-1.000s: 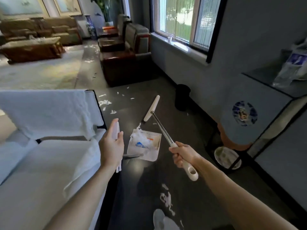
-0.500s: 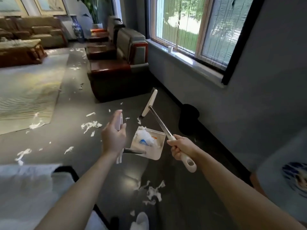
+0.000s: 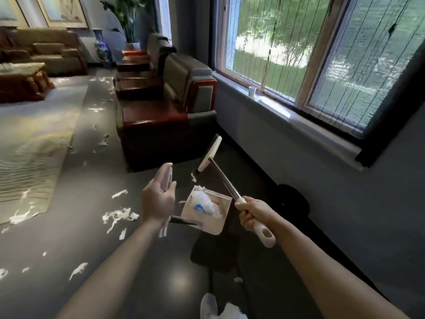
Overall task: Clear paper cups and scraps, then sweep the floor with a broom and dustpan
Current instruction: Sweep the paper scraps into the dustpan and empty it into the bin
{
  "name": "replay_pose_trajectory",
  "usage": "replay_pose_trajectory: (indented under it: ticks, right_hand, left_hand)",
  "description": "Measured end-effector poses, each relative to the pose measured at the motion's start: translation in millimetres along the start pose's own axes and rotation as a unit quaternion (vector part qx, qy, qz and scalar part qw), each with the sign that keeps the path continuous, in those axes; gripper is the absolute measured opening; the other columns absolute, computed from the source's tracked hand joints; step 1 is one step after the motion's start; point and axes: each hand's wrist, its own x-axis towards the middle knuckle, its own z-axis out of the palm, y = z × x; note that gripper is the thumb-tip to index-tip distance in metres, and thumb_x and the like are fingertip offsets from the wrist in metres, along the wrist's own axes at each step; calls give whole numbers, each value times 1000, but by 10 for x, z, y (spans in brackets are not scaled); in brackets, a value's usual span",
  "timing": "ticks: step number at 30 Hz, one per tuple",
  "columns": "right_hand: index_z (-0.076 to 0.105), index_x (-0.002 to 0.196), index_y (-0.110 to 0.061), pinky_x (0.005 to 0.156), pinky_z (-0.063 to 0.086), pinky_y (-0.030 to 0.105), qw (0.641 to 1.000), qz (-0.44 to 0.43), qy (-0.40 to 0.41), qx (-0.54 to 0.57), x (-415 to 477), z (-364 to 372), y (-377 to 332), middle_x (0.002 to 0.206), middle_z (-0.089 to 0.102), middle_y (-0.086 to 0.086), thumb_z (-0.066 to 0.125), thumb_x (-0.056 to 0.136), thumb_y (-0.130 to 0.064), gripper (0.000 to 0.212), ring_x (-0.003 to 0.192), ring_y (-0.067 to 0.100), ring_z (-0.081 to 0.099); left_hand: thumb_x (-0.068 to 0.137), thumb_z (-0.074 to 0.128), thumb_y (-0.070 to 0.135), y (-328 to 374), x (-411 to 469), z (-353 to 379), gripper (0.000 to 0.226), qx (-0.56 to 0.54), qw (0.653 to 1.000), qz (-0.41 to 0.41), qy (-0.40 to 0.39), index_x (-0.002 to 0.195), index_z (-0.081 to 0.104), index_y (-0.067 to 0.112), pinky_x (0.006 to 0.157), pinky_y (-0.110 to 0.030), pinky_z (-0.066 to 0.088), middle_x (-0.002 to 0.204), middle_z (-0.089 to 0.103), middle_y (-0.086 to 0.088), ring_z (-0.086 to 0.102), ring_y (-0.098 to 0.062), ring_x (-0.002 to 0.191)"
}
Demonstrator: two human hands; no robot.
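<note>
a person's left hand (image 3: pixel 158 201) holds the upright white handle of a dustpan (image 3: pixel 212 226), its pan carrying white scraps between both hands. the right hand (image 3: pixel 250 214) is clenched round the broom (image 3: pixel 226 183) handle, the broom head near an armchair (image 3: pixel 161 125). paper scraps (image 3: pixel 119 215) litter the dark floor (image 3: pixel 138 261) at left.

Row of dark wooden armchairs (image 3: pixel 165 125) with grey cushions along the window wall; wide window (image 3: pixel 299 42) above a pale sill (image 3: pixel 287 113), greenery outside; pale patterned rug (image 3: pixel 34 143) on the floor at left; far end: tan sofa (image 3: pixel 46 51), low wooden table (image 3: pixel 20 81) before it, blue-and-white vase (image 3: pixel 101 49), tall potted plant (image 3: pixel 128 17), framed pictures (image 3: pixel 64 10) on the wall.
</note>
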Motion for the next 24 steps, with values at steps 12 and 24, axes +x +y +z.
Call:
replay_pose_trajectory:
  ticks: [12,24]
  right_hand:
    - [34,142,-22,31,34,15,995,-22,96,31,1595,714,-1010,47,45,-2,53,96,-6,53,36,3,41]
    - [29,147,-24,35,34,17,964,-56,243,92,2104,2372,-549,47,41,-6,54,95,-8,60,40,3,39]
  left_hand:
    - [88,64,8,-942,2508,363,45,-20,998,19,-58,128,58,27,89,-24,43,115,67,-3,61,-14,101]
    - [87,61,7,-1786,4134,170,47,-66,964,162,-199,130,56,25,85,6,26,118,64,3,56,-7,103]
